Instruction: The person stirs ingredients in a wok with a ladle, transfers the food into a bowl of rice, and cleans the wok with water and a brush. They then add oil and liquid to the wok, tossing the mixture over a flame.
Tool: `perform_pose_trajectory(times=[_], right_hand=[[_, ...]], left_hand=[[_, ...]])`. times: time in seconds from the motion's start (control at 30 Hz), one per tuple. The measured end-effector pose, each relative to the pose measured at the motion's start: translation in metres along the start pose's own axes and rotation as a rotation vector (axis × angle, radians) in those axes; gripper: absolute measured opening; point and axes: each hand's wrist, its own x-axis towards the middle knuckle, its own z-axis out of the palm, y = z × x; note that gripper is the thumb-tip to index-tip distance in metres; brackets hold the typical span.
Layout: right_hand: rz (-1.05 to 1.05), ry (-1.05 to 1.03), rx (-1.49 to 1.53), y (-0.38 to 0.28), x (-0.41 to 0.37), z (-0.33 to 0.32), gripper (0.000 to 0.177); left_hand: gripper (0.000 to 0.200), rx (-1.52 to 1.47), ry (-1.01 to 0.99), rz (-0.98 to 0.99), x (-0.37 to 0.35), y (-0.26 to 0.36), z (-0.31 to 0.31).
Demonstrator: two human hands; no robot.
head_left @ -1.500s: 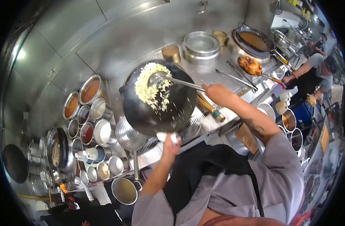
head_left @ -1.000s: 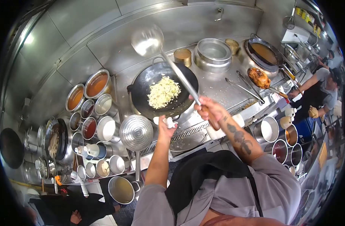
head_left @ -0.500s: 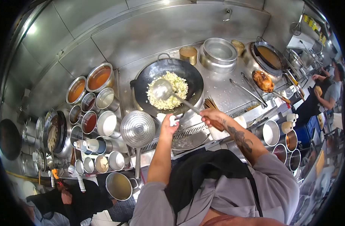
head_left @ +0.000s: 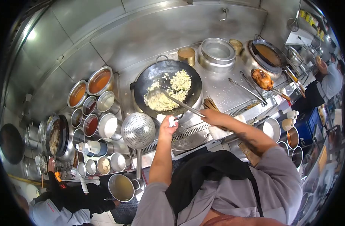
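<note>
A black wok [head_left: 142, 79] stands on the range, with fried rice [head_left: 181, 81] in two heaps inside it. My left hand [head_left: 167, 127] is closed on a white cloth [head_left: 172, 121] at the wok's near rim, around its near handle. My right hand [head_left: 214, 116] grips a long-handled ladle [head_left: 184, 106]. Its bowl, smeared by motion, lies in the left heap of rice. A perforated strainer [head_left: 138, 130] rests just left of my left hand. Behind my right hand is a bamboo wok brush [head_left: 210, 104].
Pots of sauce [head_left: 99, 80] and seasoning tins [head_left: 109, 125] crowd the left. On the right are tongs [head_left: 247, 91], a browned roasted piece of food [head_left: 262, 78] and a second wok [head_left: 268, 54] of broth. One co-worker [head_left: 67, 203] is at lower left, another [head_left: 330, 77] at far right.
The ladle has swung left and down through the rice, splitting the single heap in two. My right forearm has turned over. The lower-left co-worker's hand has moved up toward the left wok.
</note>
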Motion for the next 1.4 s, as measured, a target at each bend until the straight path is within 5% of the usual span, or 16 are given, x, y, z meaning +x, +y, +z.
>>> perform_pose_trajectory(times=[0.1, 0.27, 0.37, 0.5, 0.6, 0.63, 0.73, 0.8, 0.87, 0.9, 1.0, 1.1, 1.2, 1.27, 1.33, 1.4], right_hand=[[0.175, -0.184, 0.074, -0.004, -0.042, -0.063, 0.032], [0.218, 0.012, -0.446, 0.007, -0.06, -0.074, 0.034], [0.138, -0.035, -0.392, -0.005, -0.062, -0.094, 0.032], [-0.084, -0.182, -0.216, -0.035, -0.084, -0.122, 0.03], [-0.256, -0.282, -0.075, -0.027, -0.108, -0.147, 0.027], [-0.034, -0.409, 0.088, -0.039, -0.114, -0.164, 0.024], [0.103, -0.445, 0.121, 0.0, -0.086, -0.145, 0.023], [0.194, -0.46, -0.011, 0.004, -0.066, -0.116, 0.023], [-0.001, 0.085, -0.293, 0.04, -0.043, -0.074, 0.025], [0.0, 0.102, -0.299, 0.031, -0.047, -0.083, 0.025], [0.045, 0.03, -0.272, -0.012, -0.067, -0.123, 0.025], [-0.053, -0.011, -0.272, -0.028, -0.084, -0.144, 0.024], [-0.051, -0.188, -0.288, -0.043, -0.098, -0.176, 0.022], [0.111, -0.508, -0.117, -0.039, -0.107, -0.189, 0.021], [0.133, -0.517, -0.026, -0.017, -0.094, -0.171, 0.019], [-0.143, -0.131, -0.296, 0.027, -0.07, -0.118, 0.021]], left_hand=[[0.01, -0.005, 0.006, 0.041, 0.0, -0.001, -0.001], [0.011, -0.123, -0.004, 0.032, -0.063, -0.053, 0.017], [0.015, -0.044, -0.026, 0.005, -0.152, -0.08, 0.051], [0.019, -0.168, -0.109, 0.109, -0.075, -0.05, 0.027], [0.019, -0.062, -0.097, 0.1, -0.096, -0.071, 0.019], [0.018, -0.042, -0.056, 0.058, -0.118, -0.07, 0.036], [0.017, -0.158, 0.113, 0.047, -0.137, -0.056, 0.065], [0.017, -0.133, -0.134, 0.116, -0.078, -0.06, 0.023], [0.016, -0.045, -0.133, 0.152, -0.059, -0.103, -0.029], [0.017, 0.012, -0.246, 0.086, -0.064, -0.121, -0.053], [0.007, 0.075, -0.147, 0.151, -0.121, -0.128, -0.009], [0.011, -0.164, -0.104, 0.086, -0.097, -0.061, 0.038], [0.016, -0.119, -0.065, -0.03, -0.111, -0.058, 0.04], [0.016, -0.092, 0.019, -0.011, -0.145, -0.069, 0.062], [0.009, -0.153, 0.053, 0.027, -0.137, -0.056, 0.065], [0.01, -0.164, -0.199, 0.077, -0.086, -0.042, 0.041]])
